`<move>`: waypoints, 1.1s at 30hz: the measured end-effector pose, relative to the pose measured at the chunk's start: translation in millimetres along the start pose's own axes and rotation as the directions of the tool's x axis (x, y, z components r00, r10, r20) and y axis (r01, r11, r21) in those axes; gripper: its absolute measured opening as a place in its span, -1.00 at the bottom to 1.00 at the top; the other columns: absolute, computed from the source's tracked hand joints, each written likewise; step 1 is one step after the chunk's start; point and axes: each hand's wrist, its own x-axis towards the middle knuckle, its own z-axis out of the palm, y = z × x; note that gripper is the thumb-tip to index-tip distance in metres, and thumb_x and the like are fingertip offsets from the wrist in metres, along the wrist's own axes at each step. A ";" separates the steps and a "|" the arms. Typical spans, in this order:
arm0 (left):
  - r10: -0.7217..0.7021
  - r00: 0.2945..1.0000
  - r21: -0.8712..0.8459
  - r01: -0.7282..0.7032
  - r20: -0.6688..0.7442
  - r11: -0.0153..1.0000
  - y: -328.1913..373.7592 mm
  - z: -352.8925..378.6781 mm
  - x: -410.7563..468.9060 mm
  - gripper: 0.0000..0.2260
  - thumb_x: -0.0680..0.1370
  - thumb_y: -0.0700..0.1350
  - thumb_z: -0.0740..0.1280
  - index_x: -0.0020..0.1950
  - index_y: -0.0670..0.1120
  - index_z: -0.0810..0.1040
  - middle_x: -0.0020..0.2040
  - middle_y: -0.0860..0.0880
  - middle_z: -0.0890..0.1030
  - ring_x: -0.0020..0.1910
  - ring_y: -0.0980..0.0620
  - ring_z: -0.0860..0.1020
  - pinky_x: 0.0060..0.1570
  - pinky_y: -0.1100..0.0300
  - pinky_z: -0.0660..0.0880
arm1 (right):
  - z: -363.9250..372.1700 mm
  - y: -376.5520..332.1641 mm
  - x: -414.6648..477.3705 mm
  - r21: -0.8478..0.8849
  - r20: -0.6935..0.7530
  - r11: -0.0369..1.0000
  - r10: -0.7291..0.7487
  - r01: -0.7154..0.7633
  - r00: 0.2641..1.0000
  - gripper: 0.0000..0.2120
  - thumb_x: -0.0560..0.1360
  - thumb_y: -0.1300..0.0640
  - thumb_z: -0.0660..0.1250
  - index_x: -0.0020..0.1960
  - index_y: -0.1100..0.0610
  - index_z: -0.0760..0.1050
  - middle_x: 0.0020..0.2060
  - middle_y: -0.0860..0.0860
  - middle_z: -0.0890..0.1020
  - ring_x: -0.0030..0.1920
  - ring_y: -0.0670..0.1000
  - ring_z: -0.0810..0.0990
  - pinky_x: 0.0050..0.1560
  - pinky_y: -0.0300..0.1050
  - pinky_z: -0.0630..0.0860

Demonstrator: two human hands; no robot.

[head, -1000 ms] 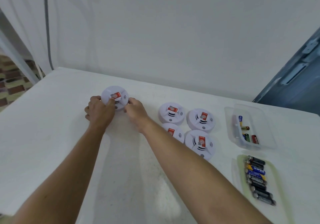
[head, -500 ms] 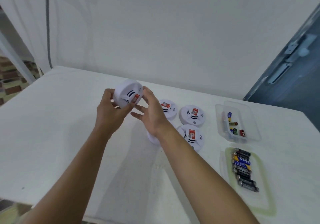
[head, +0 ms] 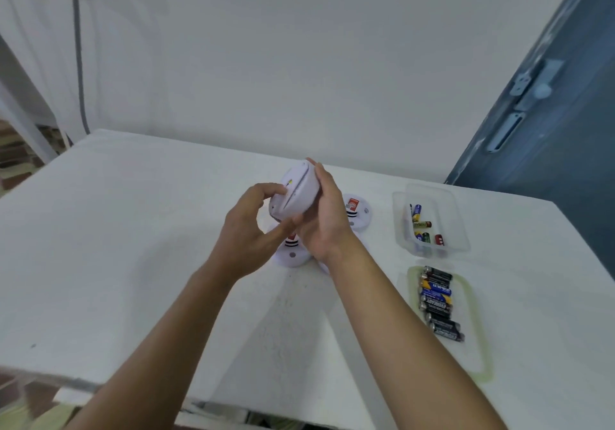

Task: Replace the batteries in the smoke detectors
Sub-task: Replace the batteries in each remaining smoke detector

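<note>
Both hands hold one round white plastic smoke detector up off the white surface. It is tipped on its edge, so the seam around its side faces the camera. The right hand grips it from the right, palm against its face, fingers wrapped over the top and far side. The left hand comes in from the left with its fingers curled. Its fingertips sit on the upper rim and its thumb reaches to the lower rim, so it pinches the detector's edge.

Directly below the hands a second white smoke detector with a red label lies flat on the surface, partly hidden by the left thumb and the right wrist. Just beyond the right hand, on its right side, lies a third white smoke detector with a red label, half covered by the hand.

Further right of the right hand stands a clear plastic tub holding a few loose batteries of mixed colours. Nearer the person, right of the right forearm, a flat tray with a pale green rim carries a row of mostly black batteries lying side by side.
</note>
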 end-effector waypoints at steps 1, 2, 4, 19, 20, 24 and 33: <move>-0.008 1.000 0.007 0.008 -0.002 1.000 3.8 2.9 -0.9 -0.64 0.50 0.16 0.36 0.22 0.02 0.50 0.17 0.16 0.57 0.22 0.19 0.50 0.22 0.20 0.44 | -4.5 -2.0 -5.1 0.018 -0.009 1.000 -0.002 0.002 1.000 -0.61 0.57 -0.18 0.29 0.14 0.12 0.58 -0.04 0.12 0.63 0.00 0.14 0.61 0.18 0.09 0.48; -0.016 1.000 0.011 0.016 -0.007 1.000 7.0 5.1 -1.5 -0.66 0.51 0.19 0.32 0.19 0.04 0.52 0.17 0.18 0.57 0.21 0.20 0.50 0.19 0.20 0.44 | -6.9 -2.8 -9.9 0.023 -0.028 1.000 -0.004 0.005 1.000 -0.53 0.54 -0.18 0.31 0.22 0.17 0.56 0.03 0.16 0.62 0.05 0.16 0.60 0.22 0.12 0.48; -0.012 1.000 0.025 0.012 -0.009 1.000 14.9 11.6 -1.9 -0.69 0.50 0.18 0.35 0.14 0.04 0.55 0.14 0.21 0.58 0.18 0.23 0.51 0.12 0.25 0.45 | -13.1 -4.0 -16.7 0.035 -0.043 0.999 -0.018 0.020 0.999 -0.37 0.45 -0.18 0.33 0.36 0.22 0.48 0.13 0.20 0.58 0.14 0.20 0.57 0.29 0.15 0.47; -0.073 0.996 0.030 0.071 0.055 0.997 70.4 72.0 -8.7 -0.46 0.37 0.06 0.55 0.29 -0.02 0.51 0.14 0.11 0.55 0.01 0.30 0.51 -0.09 0.57 0.39 | -78.2 -35.3 -68.6 0.045 -0.042 0.991 -0.123 0.125 0.991 -0.75 0.59 0.01 0.20 0.16 0.07 0.55 -0.03 0.10 0.68 -0.01 0.17 0.63 -0.04 -0.01 0.57; -0.097 0.993 0.011 0.097 0.060 0.995 73.4 75.9 -9.8 -0.47 0.37 0.06 0.55 0.29 0.00 0.51 0.13 0.12 0.55 0.01 0.29 0.52 -0.10 0.56 0.40 | -81.9 -36.9 -71.8 0.023 -0.048 0.991 -0.133 0.135 0.990 -0.77 0.59 0.02 0.20 0.14 0.06 0.56 -0.05 0.09 0.69 -0.01 0.17 0.63 -0.02 0.00 0.56; -0.193 0.978 -0.118 0.202 0.082 0.972 87.1 92.3 -14.3 -0.49 0.34 -0.01 0.58 0.25 0.04 0.53 0.08 0.18 0.58 0.00 0.29 0.54 -0.09 0.46 0.49 | -94.7 -44.6 -85.7 -0.015 -0.043 0.988 -0.157 0.156 0.987 -0.80 0.62 0.04 0.16 0.11 0.06 0.52 -0.12 0.06 0.71 -0.06 0.16 0.66 0.04 0.04 0.55; -0.262 0.957 -0.183 0.281 0.122 0.942 108.3 114.0 -22.3 -0.51 0.31 -0.06 0.61 0.19 0.02 0.55 0.00 0.14 0.61 -0.06 0.19 0.57 -0.13 0.32 0.52 | -113.1 -52.1 -103.9 -0.002 -0.077 0.980 -0.199 0.200 0.977 -0.81 0.61 0.06 0.16 0.00 0.06 0.54 -0.05 0.07 0.70 -0.07 0.14 0.66 -0.08 -0.05 0.58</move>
